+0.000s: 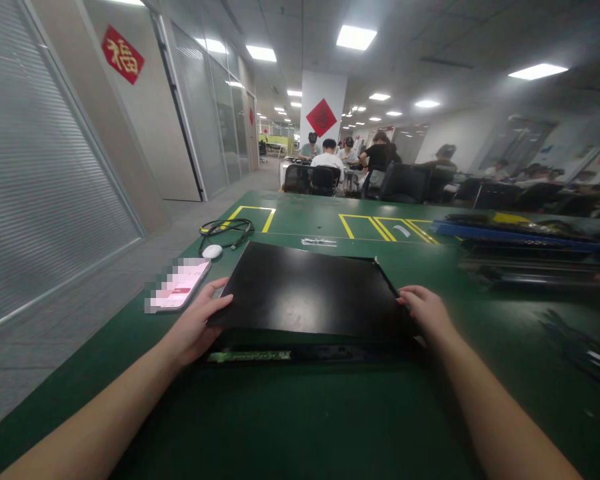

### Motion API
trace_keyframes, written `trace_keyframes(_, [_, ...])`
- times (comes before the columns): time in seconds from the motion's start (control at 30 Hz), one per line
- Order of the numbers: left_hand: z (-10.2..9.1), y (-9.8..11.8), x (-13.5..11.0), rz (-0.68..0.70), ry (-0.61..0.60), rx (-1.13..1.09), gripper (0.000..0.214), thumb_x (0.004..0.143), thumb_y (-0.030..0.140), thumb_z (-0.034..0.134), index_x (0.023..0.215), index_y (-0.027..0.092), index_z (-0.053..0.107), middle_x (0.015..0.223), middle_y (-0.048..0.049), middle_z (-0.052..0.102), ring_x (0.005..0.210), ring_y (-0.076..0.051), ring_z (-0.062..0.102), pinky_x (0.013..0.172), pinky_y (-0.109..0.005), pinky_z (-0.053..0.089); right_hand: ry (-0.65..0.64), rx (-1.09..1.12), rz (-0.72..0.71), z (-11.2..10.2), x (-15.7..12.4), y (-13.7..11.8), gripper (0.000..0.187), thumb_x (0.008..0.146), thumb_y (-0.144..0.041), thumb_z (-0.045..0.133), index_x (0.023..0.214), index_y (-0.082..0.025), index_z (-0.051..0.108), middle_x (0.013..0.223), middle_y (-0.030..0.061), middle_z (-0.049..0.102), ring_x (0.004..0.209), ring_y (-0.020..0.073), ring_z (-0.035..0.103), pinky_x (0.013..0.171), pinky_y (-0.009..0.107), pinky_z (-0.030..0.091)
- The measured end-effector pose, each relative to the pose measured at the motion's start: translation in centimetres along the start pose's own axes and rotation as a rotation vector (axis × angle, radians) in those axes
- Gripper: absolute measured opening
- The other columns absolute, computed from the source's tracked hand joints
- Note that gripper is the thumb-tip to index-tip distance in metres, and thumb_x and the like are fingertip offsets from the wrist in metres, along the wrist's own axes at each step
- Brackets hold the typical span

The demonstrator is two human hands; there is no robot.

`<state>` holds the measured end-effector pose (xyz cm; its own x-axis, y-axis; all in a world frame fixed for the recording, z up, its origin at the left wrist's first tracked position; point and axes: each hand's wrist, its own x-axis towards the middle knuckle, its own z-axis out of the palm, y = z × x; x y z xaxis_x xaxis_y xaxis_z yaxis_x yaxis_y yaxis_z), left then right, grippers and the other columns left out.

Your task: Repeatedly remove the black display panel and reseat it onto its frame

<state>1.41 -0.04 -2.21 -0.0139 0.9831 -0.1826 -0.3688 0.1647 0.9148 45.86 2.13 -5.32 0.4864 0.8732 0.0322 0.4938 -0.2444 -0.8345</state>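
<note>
Closest in, the person's left hand [200,327] and right hand [425,313] are clamping the two short ends of a flat black panel [310,290], fingers curling over its edges. The panel is lying straight ahead between them on the green table [305,427], its long axis running left to right, and it seems to be resting on a low case [250,357]. Both hands are about equally near. A phone [177,287] is lying just beside the left hand (screen lit).
</note>
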Motion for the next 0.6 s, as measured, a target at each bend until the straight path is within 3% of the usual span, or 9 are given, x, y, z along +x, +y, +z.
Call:
trace_keyframes(0.3, [0.03,-0.06,0.04,-0.010,0.018,-0.002,0.053,0.069,0.014,0.080,0.117,0.023,0.061,0.093,-0.0039,0.074,0.078,-0.020,0.073,0.066,-0.026,0.059,0.018,-0.199,-0.086,0.00,0.20,0.42,0.023,0.073,-0.036,0.062,0.086,-0.023,0.076,0.073,0.0038,0.073,0.070,0.0214,0.064,0.064,0.031,0.045])
trace_keyframes(0.6, [0.27,0.04,-0.16,-0.018,0.048,0.008,0.051,0.069,0.013,0.079,0.116,0.023,0.061,0.090,-0.0025,0.073,0.073,-0.018,0.072,0.062,-0.025,0.058,0.002,-0.304,-0.181,-0.11,-0.21,0.11,0.017,0.076,-0.031,0.060,0.079,-0.025,0.076,0.078,0.0034,0.075,0.075,0.0221,0.067,0.066,0.031,0.044])
